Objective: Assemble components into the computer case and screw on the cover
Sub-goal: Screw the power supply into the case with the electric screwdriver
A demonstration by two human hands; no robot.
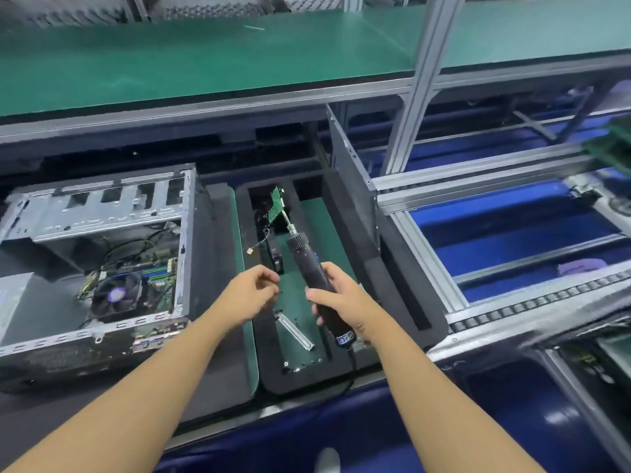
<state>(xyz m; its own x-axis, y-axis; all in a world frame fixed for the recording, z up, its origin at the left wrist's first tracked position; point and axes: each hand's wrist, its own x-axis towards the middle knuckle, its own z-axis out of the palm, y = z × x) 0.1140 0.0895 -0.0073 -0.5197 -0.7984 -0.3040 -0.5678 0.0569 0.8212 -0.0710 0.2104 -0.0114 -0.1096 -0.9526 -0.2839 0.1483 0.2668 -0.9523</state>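
Two hands are over the foam tray, which sits just right of the case on the bench. The right hand grips a powered driver, fingers wrapped round its barrel, with the bit pointing toward a green card at the tray's far end. The left hand has its fingertips drawn together just beside the driver; whether they pinch a screw I cannot tell.

The case lies open, with board and fan already inside. A metal bracket and loose screws lie at the tray's near end, so the card and bracket likely remain to be fitted. A dark panel, probably the cover, leans upright right of the tray, not yet on. I judge the job about midway.
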